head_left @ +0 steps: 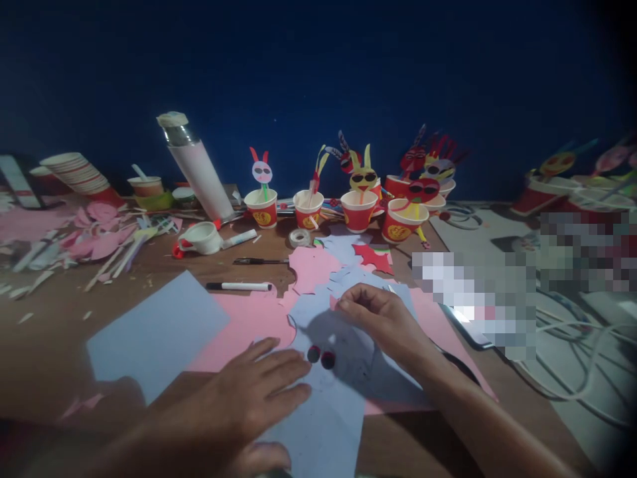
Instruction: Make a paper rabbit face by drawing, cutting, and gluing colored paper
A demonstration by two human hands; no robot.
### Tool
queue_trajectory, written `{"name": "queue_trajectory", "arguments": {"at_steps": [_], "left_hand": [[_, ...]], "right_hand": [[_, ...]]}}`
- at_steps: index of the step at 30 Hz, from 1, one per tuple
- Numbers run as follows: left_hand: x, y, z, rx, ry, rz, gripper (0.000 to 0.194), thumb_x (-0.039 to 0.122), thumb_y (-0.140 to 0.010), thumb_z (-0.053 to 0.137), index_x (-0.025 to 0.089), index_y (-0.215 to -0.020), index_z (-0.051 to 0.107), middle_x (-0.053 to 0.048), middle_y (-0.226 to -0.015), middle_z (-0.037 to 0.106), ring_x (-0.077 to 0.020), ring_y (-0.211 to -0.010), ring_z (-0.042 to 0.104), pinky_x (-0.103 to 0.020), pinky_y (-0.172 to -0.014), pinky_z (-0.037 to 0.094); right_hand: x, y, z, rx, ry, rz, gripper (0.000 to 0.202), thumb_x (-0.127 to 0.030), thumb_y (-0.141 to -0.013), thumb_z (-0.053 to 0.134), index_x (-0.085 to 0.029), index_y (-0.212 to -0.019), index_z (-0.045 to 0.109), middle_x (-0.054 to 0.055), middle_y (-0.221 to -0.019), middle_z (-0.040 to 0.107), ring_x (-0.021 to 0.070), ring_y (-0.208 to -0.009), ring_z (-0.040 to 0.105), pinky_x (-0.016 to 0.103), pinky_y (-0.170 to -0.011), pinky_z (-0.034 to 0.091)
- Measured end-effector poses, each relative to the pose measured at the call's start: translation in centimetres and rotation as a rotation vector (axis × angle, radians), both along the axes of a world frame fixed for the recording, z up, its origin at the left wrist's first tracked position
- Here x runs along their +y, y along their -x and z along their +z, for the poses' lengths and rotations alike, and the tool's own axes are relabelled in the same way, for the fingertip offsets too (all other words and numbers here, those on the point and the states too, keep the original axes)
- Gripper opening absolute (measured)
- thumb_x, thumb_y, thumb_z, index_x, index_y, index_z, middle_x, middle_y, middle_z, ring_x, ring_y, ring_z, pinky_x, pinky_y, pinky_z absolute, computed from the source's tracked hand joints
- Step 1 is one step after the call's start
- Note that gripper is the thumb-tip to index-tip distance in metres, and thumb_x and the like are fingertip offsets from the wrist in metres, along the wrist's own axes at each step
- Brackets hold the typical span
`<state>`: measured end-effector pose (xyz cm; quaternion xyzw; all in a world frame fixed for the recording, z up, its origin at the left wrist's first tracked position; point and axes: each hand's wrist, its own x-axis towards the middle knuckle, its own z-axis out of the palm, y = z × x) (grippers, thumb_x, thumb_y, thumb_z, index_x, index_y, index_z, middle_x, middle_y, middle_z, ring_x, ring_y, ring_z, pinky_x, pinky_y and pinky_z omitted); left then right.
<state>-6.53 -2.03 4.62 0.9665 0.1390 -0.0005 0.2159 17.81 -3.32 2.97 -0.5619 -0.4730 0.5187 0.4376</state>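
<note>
My left hand (263, 392) lies with its fingers stretched out on pale blue paper (318, 425), touching the sheet. Just past its fingertips are two small black discs with reddish edges, a left disc (314, 354) and a right disc (328, 360). Above the same paper, my right hand (385, 325) is closed in a pinch, thumb against index finger. A small pink paper scrap (333, 302) shows at those fingertips. Under the blue paper are pink sheets (243, 318). Partly hidden by my right forearm is a dark curved object (460, 368).
A white marker (239, 287), a black pen (261, 261) and a tape roll (300, 238) lie ahead. Paper cups (358, 216) with paper-face figures stand behind, beside a leaning thermos (199, 169). Paper scraps (99, 232) cover the left; a phone (468, 325) and cables (572, 392) lie right.
</note>
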Motion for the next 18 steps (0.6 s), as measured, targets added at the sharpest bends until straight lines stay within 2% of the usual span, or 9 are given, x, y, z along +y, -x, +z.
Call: {"name": "queue_trajectory", "arguments": {"at_steps": [4, 7, 10, 12, 14, 16, 18], "left_hand": [[-1.7, 0.3, -2.2, 0.091, -0.024, 0.011, 0.068, 0.038, -0.071, 0.067, 0.022, -0.131, 0.040, -0.012, -0.138, 0.040, -0.0318, -0.126, 0.035, -0.051, -0.107, 0.016], [-2.9, 0.3, -2.9, 0.100, -0.060, 0.072, 0.065, 0.031, -0.073, 0.064, 0.022, -0.132, 0.039, -0.013, -0.141, 0.034, -0.0317, -0.128, 0.031, -0.052, -0.107, 0.014], [-3.3, 0.3, -2.1, 0.111, -0.119, 0.142, 0.054, 0.017, -0.077, 0.056, 0.021, -0.129, 0.041, -0.011, -0.140, 0.035, -0.0270, -0.130, 0.030, -0.049, -0.107, 0.015], [-2.7, 0.4, -1.2, 0.114, -0.107, 0.119, 0.051, 0.023, -0.079, 0.056, 0.019, -0.128, 0.043, -0.012, -0.140, 0.037, -0.0271, -0.129, 0.032, -0.048, -0.107, 0.018], [-1.7, 0.6, -0.6, 0.116, -0.083, 0.093, 0.054, 0.036, -0.080, 0.057, 0.017, -0.128, 0.042, -0.013, -0.140, 0.037, -0.0286, -0.129, 0.032, -0.048, -0.107, 0.019], [-0.5, 0.6, -0.5, 0.122, -0.081, 0.097, 0.057, 0.042, -0.081, 0.054, 0.016, -0.130, 0.041, -0.013, -0.141, 0.036, -0.0288, -0.130, 0.030, -0.048, -0.107, 0.017], [0.4, 0.4, -0.8, 0.131, -0.087, 0.110, 0.054, 0.041, -0.083, 0.051, 0.017, -0.130, 0.040, -0.013, -0.142, 0.034, -0.0278, -0.131, 0.028, -0.048, -0.108, 0.015]], "right_hand": [[0.0, 0.2, -0.4, 0.005, 0.001, 0.012, 0.019, -0.036, -0.077, 0.058, -0.018, -0.070, 0.054, -0.004, -0.063, 0.050, 0.0090, -0.056, 0.042, 0.022, -0.053, 0.032], [-0.2, 0.3, -0.6, -0.039, 0.013, 0.027, 0.021, -0.039, -0.078, 0.058, -0.019, -0.071, 0.055, -0.002, -0.066, 0.053, 0.0109, -0.059, 0.045, 0.023, -0.055, 0.034], [-0.1, 0.3, -0.9, -0.083, 0.012, 0.031, 0.024, -0.042, -0.078, 0.056, -0.019, -0.073, 0.056, 0.000, -0.069, 0.055, 0.0128, -0.062, 0.048, 0.024, -0.055, 0.036], [0.0, 0.3, -1.0, -0.091, 0.013, 0.011, 0.024, -0.043, -0.077, 0.057, -0.019, -0.073, 0.056, 0.000, -0.067, 0.054, 0.0130, -0.061, 0.047, 0.024, -0.054, 0.036], [0.0, 0.4, -1.0, -0.080, -0.001, -0.027, 0.024, -0.042, -0.075, 0.058, -0.019, -0.071, 0.056, -0.002, -0.063, 0.053, 0.0127, -0.059, 0.048, 0.024, -0.054, 0.036], [-0.1, 0.6, -1.0, -0.074, -0.026, -0.047, 0.023, -0.041, -0.075, 0.059, -0.019, -0.068, 0.056, -0.002, -0.061, 0.053, 0.0130, -0.059, 0.050, 0.024, -0.056, 0.038], [-0.2, 0.9, -1.0, -0.110, -0.052, -0.021, 0.023, -0.040, -0.077, 0.056, -0.019, -0.067, 0.054, -0.001, -0.063, 0.057, 0.0145, -0.063, 0.054, 0.025, -0.059, 0.040]]}}
